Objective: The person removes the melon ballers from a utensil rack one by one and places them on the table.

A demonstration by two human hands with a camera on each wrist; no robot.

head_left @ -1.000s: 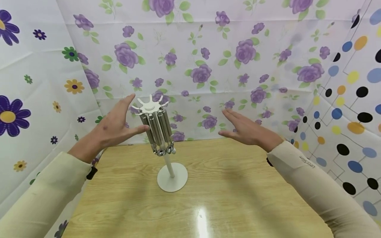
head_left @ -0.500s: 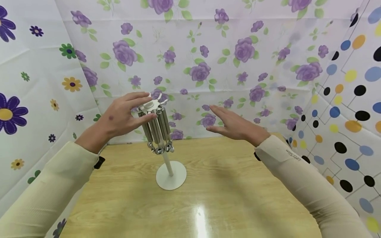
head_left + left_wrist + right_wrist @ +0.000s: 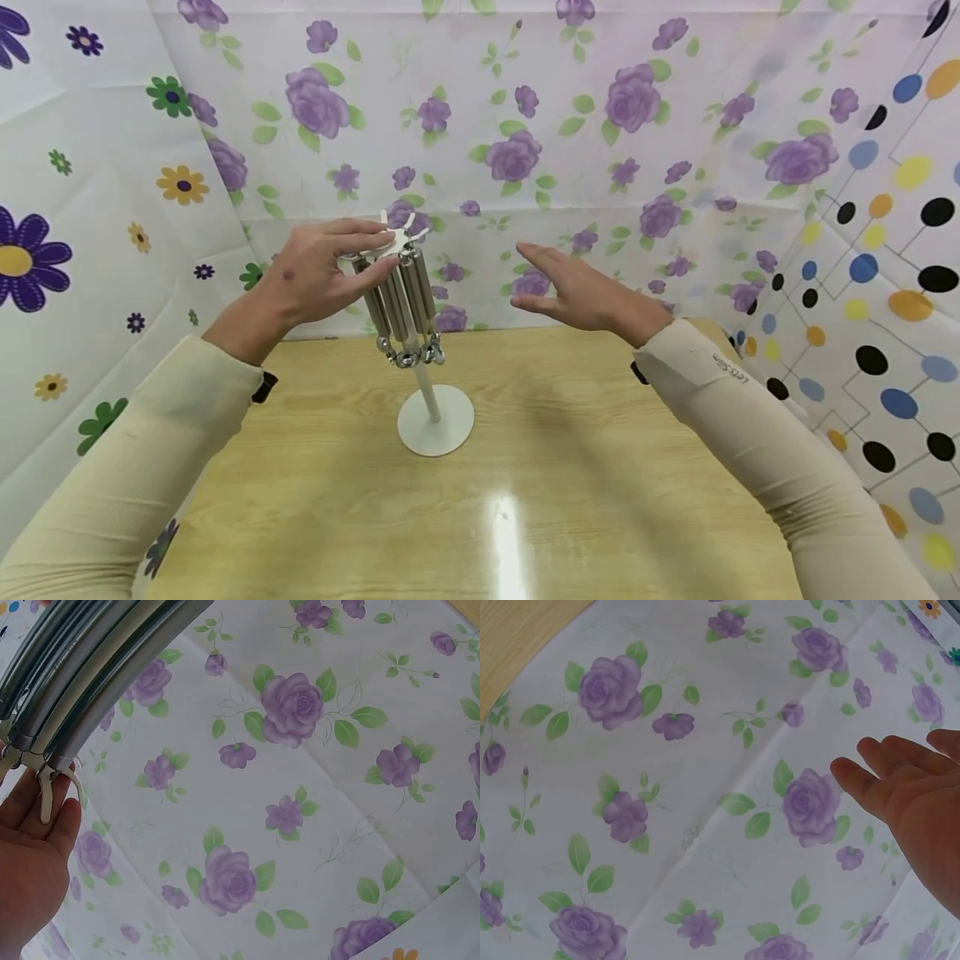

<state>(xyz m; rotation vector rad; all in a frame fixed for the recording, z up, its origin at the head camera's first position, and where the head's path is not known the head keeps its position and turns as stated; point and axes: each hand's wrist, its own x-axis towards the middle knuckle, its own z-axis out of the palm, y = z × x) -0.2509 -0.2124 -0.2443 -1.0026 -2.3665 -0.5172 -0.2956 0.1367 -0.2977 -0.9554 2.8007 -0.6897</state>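
While metal pieces hang below, left fingers touch the white stand.

the stand is on the table, left of centre and toward the far edge, with the hanging pieces ringing its pole. the left hand is at its top; the right hand is well apart to the right. behind the table hangs the back cloth.

Purple-rose backdrop, perhaps cloth, behind a wood-grain table.
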